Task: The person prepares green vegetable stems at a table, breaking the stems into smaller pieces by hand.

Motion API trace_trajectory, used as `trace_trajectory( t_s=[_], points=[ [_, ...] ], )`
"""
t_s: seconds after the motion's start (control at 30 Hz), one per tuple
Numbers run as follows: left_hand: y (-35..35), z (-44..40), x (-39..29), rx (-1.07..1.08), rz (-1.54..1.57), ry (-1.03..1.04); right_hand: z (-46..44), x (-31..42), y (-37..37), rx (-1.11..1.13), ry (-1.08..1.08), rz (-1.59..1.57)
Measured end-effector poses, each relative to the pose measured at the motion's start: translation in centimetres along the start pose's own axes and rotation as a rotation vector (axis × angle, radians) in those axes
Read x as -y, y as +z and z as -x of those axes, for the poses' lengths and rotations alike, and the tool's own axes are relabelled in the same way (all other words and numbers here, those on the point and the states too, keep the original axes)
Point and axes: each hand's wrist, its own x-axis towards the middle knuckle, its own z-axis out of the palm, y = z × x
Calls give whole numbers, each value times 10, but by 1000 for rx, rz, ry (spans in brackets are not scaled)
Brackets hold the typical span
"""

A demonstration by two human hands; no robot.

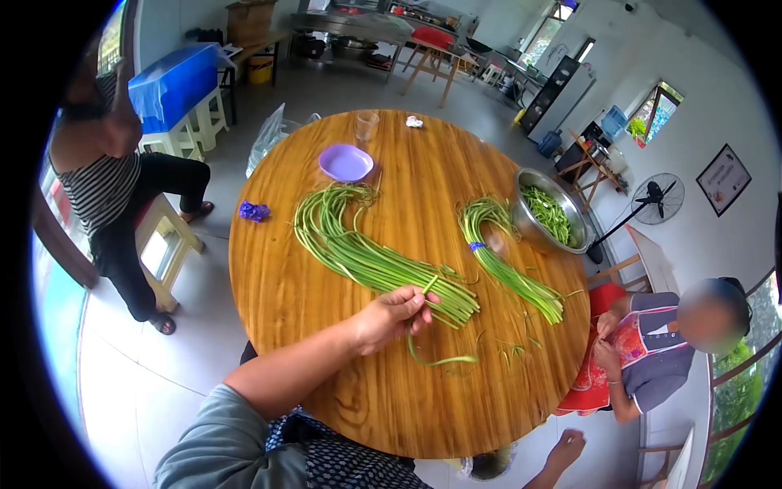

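Note:
My left hand (397, 316) is over the near middle of the round wooden table (366, 399), pinching a thin green stem that hangs in a curve below the fingers. Right beside it lies a large loose pile of long green stems (366, 257). To the right is a smaller bundle (513, 273) tied with a blue band. A steel bowl (580, 231) at the table's right edge holds cut green pieces (546, 210). My right hand (568, 447) is low at the bottom right, beyond the table edge, its fingers curled; whether it holds anything is too small to tell.
A purple bowl (345, 163), a clear cup (366, 125), white crumpled tissue (414, 121) and a purple crumpled item (254, 212) are on the table. One person (106, 179) sits at left, another (652, 350) at right. A bin stands below the near edge.

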Motion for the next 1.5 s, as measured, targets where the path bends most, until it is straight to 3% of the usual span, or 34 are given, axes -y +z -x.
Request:
trace_trajectory(
  t_s=[0.03, 0.1, 0.13, 0.27, 0.3, 0.37, 0.4, 0.5, 0.6, 0.67, 0.8, 0.97, 1.07, 1.13, 1.17, 1.23, 1.27, 1.33, 1.4, 1.47, 1.5],
  points=[
    [2, 2, 0, 63, -3, -5, -24, 52, -9, -57, 30, -62],
    [5, 2, 8, 158, 36, -17, -63, 152, -35, 50, 258, -657],
    [7, 3, 12, 177, 32, -35, -76, 193, -42, 90, 271, -834],
    [33, 9, 4, 317, -136, 44, -86, 338, -62, 478, -100, -1191],
    [45, 16, -7, 314, -275, 96, -90, 364, -66, 545, -281, -1235],
    [54, 21, -18, 323, -526, 200, -93, 397, -60, 612, -361, -1376],
    [58, 22, -23, 326, -531, 206, -97, 400, -60, 703, -374, -1308],
    [54, 24, -33, 260, -623, 300, -95, 406, -48, 666, -382, -1367],
    [37, 20, -28, 323, -517, 165, -84, 404, -37, 709, -263, -1423],
    [34, 17, -15, 369, -574, 256, -72, 403, -25, 869, 132, -1736],
    [26, 17, -11, 398, -587, 354, -51, 410, 1, 1050, 372, -1958],
    [18, 17, -12, 417, -674, 390, -39, 409, 17, 1091, 346, -1959],
    [21, 14, -10, 325, -654, 307, -42, 409, 19, 991, 398, -1871],
    [18, 12, -4, 306, -629, 291, -42, 407, 17, 787, 231, -1666],
    [16, 12, -3, 285, -606, 276, -44, 408, 12, 787, 231, -1668],
    [17, 13, -8, 268, -649, 297, -50, 413, 0, 227, -446, -1002],
    [18, 13, -10, 254, -690, 318, -48, 414, 0, 226, -450, -1009],
    [18, 15, -10, 258, -707, 344, -38, 415, -1, 594, -269, -1348],
    [20, 16, -10, 272, -718, 370, -32, 415, 11, 600, -177, -1515],
    [23, 16, -11, 308, -684, 386, -35, 409, 17, 825, 153, -1926],
    [22, 16, -10, 310, -683, 389, -34, 409, 15, 783, 225, -1901]
  ],
)
